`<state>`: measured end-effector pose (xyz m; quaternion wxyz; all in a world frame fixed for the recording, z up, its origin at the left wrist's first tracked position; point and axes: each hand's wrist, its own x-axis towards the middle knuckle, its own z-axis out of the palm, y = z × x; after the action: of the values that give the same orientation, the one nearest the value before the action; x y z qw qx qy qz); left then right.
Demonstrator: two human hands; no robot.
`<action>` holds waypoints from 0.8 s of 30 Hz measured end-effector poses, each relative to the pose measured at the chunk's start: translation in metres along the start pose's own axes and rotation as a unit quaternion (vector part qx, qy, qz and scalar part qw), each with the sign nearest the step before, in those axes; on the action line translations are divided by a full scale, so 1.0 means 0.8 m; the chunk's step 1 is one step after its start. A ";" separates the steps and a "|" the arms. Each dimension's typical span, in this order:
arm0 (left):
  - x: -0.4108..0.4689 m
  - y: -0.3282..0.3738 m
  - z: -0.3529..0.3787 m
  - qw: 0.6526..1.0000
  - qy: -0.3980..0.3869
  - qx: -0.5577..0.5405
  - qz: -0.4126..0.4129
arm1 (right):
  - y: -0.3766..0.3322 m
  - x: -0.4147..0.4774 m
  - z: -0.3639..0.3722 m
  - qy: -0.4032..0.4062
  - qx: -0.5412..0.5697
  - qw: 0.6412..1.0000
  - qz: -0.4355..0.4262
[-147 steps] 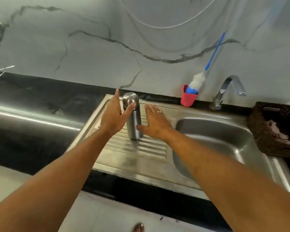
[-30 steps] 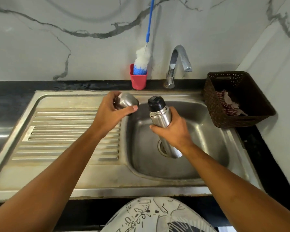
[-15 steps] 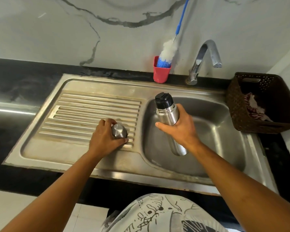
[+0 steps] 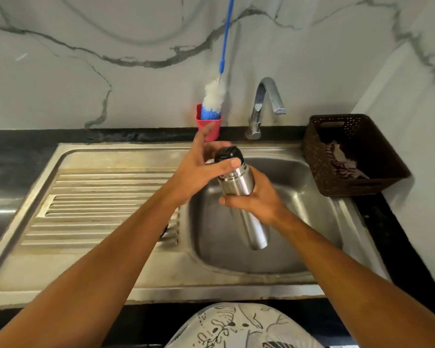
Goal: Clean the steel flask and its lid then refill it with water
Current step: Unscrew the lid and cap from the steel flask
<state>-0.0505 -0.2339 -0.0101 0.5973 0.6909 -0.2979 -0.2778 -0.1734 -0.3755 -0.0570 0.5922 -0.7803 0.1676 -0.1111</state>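
Above the sink basin, the right hand closes its grip round the middle of the steel flask, a brushed cylinder tilted with its base low in the basin. The left hand has its grip released, fingers straight, thumb against the flask's black stopper. The tap stands behind the basin.

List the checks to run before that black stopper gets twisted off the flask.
1. Right hand grips the flask: ok.
2. Flask held over the sink basin: ok.
3. Left hand on the black stopper: thumb touches it; full grip cannot tell, fingers blurred.
4. Outer steel cap off the flask: ok.
5. Tap not running: ok.
6. Bottle brush standing ready in the red cup: ok.
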 end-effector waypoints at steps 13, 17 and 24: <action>0.048 0.025 0.072 0.977 -0.020 -0.204 0.051 | -0.004 0.000 -0.013 0.059 0.049 0.997 0.003; 0.047 0.013 0.087 0.977 0.170 -0.130 0.008 | 0.000 -0.002 0.008 0.145 -0.082 0.986 0.031; 0.034 0.007 0.073 0.991 0.112 -0.068 -0.034 | 0.010 0.002 0.005 0.119 -0.075 0.989 0.053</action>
<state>-0.0759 -0.2928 -0.0133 0.6626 0.6853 -0.1861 -0.2381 -0.1715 -0.3748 -0.0658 0.5131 -0.7935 0.2862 -0.1586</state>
